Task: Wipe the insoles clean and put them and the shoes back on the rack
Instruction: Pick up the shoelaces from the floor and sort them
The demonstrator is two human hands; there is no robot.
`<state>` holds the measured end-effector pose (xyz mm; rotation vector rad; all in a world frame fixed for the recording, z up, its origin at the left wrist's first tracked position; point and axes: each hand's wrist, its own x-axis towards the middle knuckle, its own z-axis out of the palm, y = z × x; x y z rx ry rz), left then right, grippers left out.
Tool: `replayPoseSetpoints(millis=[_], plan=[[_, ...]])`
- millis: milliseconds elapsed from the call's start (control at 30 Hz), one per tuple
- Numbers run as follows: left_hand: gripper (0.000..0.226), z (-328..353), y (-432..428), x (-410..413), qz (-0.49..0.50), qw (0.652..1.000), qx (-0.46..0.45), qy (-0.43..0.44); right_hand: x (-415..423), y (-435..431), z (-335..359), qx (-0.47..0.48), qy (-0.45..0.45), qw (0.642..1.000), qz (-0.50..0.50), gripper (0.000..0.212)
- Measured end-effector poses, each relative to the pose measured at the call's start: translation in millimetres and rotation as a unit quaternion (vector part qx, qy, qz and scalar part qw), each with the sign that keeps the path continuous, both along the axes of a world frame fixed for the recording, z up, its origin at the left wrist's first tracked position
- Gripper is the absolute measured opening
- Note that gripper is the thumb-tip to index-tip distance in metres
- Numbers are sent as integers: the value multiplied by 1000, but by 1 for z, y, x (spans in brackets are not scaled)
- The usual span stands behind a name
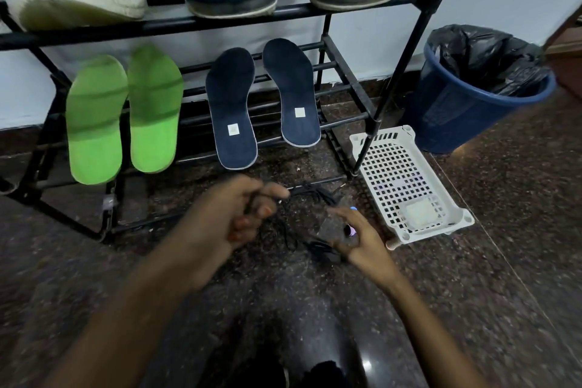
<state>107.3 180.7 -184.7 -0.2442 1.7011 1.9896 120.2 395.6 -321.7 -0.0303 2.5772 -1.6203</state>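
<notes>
While insoles [233, 110] rest on rack [220, 20], left hand [233, 214] pinches black lace [311, 190].

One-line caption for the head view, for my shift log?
Green insoles and navy insoles lean on the rack; left hand pinches black laces.

Painted nails [353, 208]: left hand [226, 214] orange, right hand [359, 241] blue.
</notes>
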Motion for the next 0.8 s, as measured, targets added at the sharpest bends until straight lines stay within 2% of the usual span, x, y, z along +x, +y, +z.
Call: replayPoseSetpoints(millis=[100, 200, 300, 467, 567, 667, 800], plan=[[34, -13, 21, 3, -58, 997, 9, -53, 3, -25, 48, -105, 27, 991, 79, 53], [34, -16, 27, 0, -56, 995, 30, -74, 3, -36, 72, -170, 41, 978, 111, 38], [32, -17, 27, 1, -59, 993, 63, -80, -3, -31, 75, -177, 62, 979, 77, 24], [24, -15, 26, 3, -63, 987, 107, -102, -11, -21, 65, -189, 85, 978, -32, 15], [24, -14, 28, 3, -26, 982, 163, -92, -10, -25, 59, -166, 92, 980, -58, 14], [26, -17, 34, -1, 32, 974, 214, -62, 0, -37, 52, -94, 120, 987, -43, 15], [21, -31, 42, -5, 79, 980, 183, -14, 16, -51, 46, 50, 191, 980, 12, 20]])
